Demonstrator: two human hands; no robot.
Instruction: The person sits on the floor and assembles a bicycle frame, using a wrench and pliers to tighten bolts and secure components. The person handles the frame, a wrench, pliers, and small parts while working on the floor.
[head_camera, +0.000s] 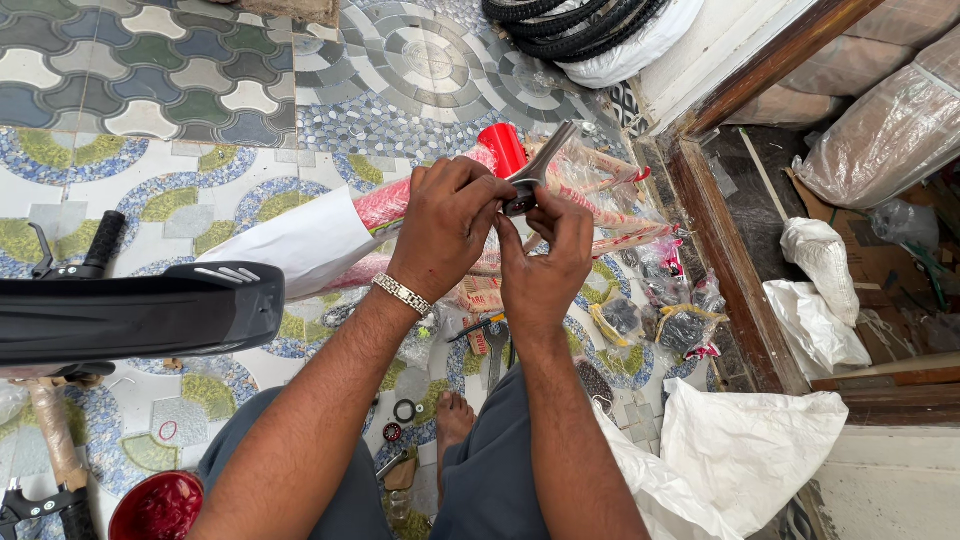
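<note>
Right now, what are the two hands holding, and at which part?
Both the left hand and the right hand pinch the lower end of a grey metal spanner; its shaft points up and away, free.

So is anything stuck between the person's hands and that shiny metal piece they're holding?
No. Both the left hand and the right hand are already touching the silver metal part, fingers pinching its lower end. Nothing visible sits between them. The wrapped red bicycle frame lies behind it, further from the camera.

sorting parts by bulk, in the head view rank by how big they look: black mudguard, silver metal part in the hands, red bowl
1. black mudguard, though it sits nearer the camera
2. red bowl, cut by the frame edge
3. silver metal part, pinched by both hands
</note>
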